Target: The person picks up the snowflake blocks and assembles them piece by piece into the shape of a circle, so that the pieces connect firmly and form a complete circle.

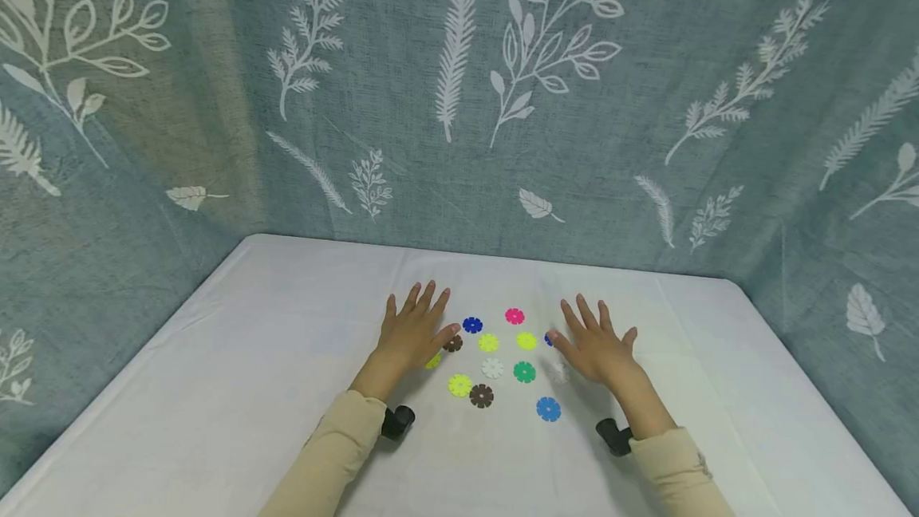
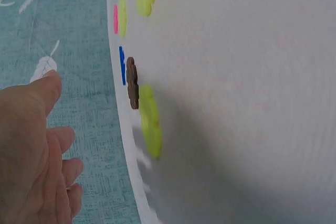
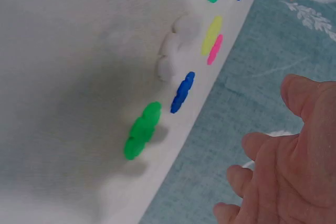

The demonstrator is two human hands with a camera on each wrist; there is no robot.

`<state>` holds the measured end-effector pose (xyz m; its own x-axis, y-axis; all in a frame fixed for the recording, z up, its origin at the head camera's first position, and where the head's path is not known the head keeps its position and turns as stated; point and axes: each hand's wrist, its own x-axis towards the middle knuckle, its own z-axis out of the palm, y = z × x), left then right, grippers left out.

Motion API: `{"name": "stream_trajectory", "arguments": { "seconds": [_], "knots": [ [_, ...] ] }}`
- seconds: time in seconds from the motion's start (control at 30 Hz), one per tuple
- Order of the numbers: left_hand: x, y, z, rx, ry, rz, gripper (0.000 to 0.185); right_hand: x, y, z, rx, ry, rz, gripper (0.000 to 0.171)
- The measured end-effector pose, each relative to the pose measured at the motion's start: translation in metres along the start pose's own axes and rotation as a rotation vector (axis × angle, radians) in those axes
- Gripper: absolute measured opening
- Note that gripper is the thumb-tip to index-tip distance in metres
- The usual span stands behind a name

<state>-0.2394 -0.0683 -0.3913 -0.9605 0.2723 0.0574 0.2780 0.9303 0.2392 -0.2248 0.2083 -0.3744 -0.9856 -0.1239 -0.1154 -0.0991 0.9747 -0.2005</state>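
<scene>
The left hand (image 1: 411, 332) lies palm down with fingers straight and spread, holding nothing, on the white cloth-covered tabletop (image 1: 237, 357), just left of a cluster of small flat flower-shaped plastic discs; its thumb tip is beside the brown flower-shaped disc (image 1: 453, 343) at the cluster's left edge. The right hand (image 1: 592, 345) lies likewise flat, open and empty just right of the cluster, its thumb near a dark blue flower-shaped disc (image 1: 549, 339), with a white flower-shaped disc (image 1: 492, 368) at the cluster's middle.
</scene>
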Motion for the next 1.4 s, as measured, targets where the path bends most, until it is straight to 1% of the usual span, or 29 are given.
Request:
{"name": "stream_trajectory", "arguments": {
  "seconds": [0.23, 0.33, 0.37, 0.4, 0.43, 0.5, 0.57, 0.6, 0.63, 0.67, 0.73, 0.8, 0.83, 0.9, 0.97, 1.0, 1.1, 1.2, 1.3, 1.4],
  "knots": [
    [0.009, 0.001, 0.004, -0.01, -0.027, 0.017, 0.061, -0.002, 0.013, 0.001, 0.014, 0.007, -0.014, 0.067],
    [0.013, 0.001, 0.005, -0.051, -0.045, 0.018, 0.063, -0.004, 0.019, 0.0, 0.018, 0.012, -0.019, 0.069],
    [0.014, 0.001, 0.006, -0.075, -0.041, 0.021, 0.064, -0.004, 0.022, 0.0, 0.021, 0.012, -0.018, 0.07],
    [0.014, 0.0, 0.006, -0.117, -0.025, 0.022, 0.064, -0.005, 0.025, 0.0, 0.023, 0.018, -0.018, 0.071],
    [0.015, -0.001, 0.007, -0.182, -0.005, 0.014, 0.063, -0.006, 0.028, 0.0, 0.027, 0.029, -0.015, 0.071],
    [0.013, -0.005, 0.01, -0.339, 0.046, -0.005, 0.059, -0.009, 0.036, 0.001, 0.043, 0.07, -0.014, 0.071],
    [0.011, -0.011, 0.014, -0.496, 0.088, -0.035, 0.051, -0.012, 0.047, 0.002, 0.107, 0.114, -0.012, 0.067],
    [0.01, -0.014, 0.016, -0.567, 0.097, -0.051, 0.046, -0.013, 0.052, 0.003, 0.153, 0.13, -0.01, 0.064],
    [0.008, -0.018, 0.018, -0.616, 0.091, -0.071, 0.041, -0.014, 0.058, 0.004, 0.205, 0.137, -0.004, 0.06],
    [0.006, -0.021, 0.02, -0.638, 0.079, -0.083, 0.037, -0.015, 0.063, 0.005, 0.262, 0.136, -0.001, 0.055],
    [0.001, -0.027, 0.022, -0.648, 0.058, -0.101, 0.032, -0.014, 0.071, 0.008, 0.382, 0.108, 0.013, 0.046],
    [-0.003, -0.032, 0.022, -0.644, 0.04, -0.106, 0.032, -0.011, 0.075, 0.012, 0.472, 0.053, 0.026, 0.041],
    [-0.006, -0.033, 0.021, -0.631, 0.033, -0.113, 0.032, -0.008, 0.075, 0.014, 0.5, 0.027, 0.029, 0.038],
    [-0.009, -0.036, 0.021, -0.607, 0.019, -0.123, 0.033, -0.003, 0.074, 0.018, 0.516, -0.011, 0.027, 0.037],
    [-0.01, -0.036, 0.02, -0.581, 0.004, -0.124, 0.033, 0.001, 0.072, 0.02, 0.498, -0.023, 0.03, 0.035],
    [-0.011, -0.036, 0.02, -0.566, -0.001, -0.116, 0.032, 0.002, 0.07, 0.02, 0.469, -0.015, 0.02, 0.035],
    [-0.008, -0.033, 0.02, -0.55, 0.004, -0.089, 0.026, 0.003, 0.065, 0.016, 0.394, 0.041, 0.022, 0.031],
    [-0.009, -0.034, 0.018, -0.543, 0.019, -0.055, 0.021, 0.001, 0.058, 0.013, 0.335, 0.085, 0.004, 0.026],
    [-0.01, -0.034, 0.017, -0.547, 0.021, -0.041, 0.019, 0.002, 0.056, 0.012, 0.308, 0.097, 0.025, 0.023],
    [-0.01, -0.034, 0.018, -0.541, 0.019, -0.041, 0.016, 0.003, 0.058, 0.014, 0.316, 0.082, 0.055, 0.024]
  ]
}}
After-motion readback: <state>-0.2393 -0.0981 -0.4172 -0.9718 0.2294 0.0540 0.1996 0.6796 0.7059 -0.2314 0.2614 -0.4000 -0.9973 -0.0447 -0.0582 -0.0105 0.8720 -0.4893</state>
